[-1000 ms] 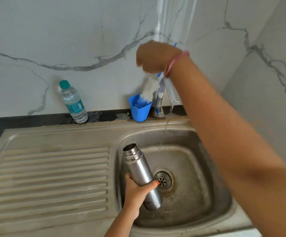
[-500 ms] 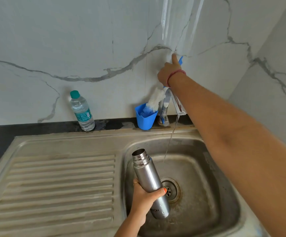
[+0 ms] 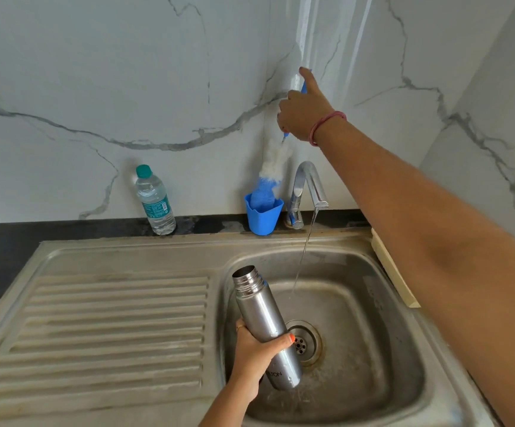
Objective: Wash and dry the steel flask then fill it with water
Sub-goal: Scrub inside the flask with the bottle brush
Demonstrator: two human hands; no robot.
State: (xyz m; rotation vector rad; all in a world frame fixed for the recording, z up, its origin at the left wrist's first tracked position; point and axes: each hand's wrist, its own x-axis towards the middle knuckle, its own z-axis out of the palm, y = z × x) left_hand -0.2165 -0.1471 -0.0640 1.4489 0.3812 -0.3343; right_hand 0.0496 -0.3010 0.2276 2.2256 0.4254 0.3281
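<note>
- Left hand (image 3: 254, 352) grips flask (image 3: 265, 325), lower centre, tilted over sink (image 3: 404, 349), mouth open.
- Right hand (image 3: 304, 114) clamped on brush (image 3: 273, 167) handle, upper centre, brush tip in blue cup (image 3: 262, 215).
- Tap (image 3: 308, 186) running.

"TON" on flask (image 3: 260, 312) base

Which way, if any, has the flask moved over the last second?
No. The steel flask keeps its place just left of the drain, tilted and gripped by the left hand; only the camera has shifted.
</note>
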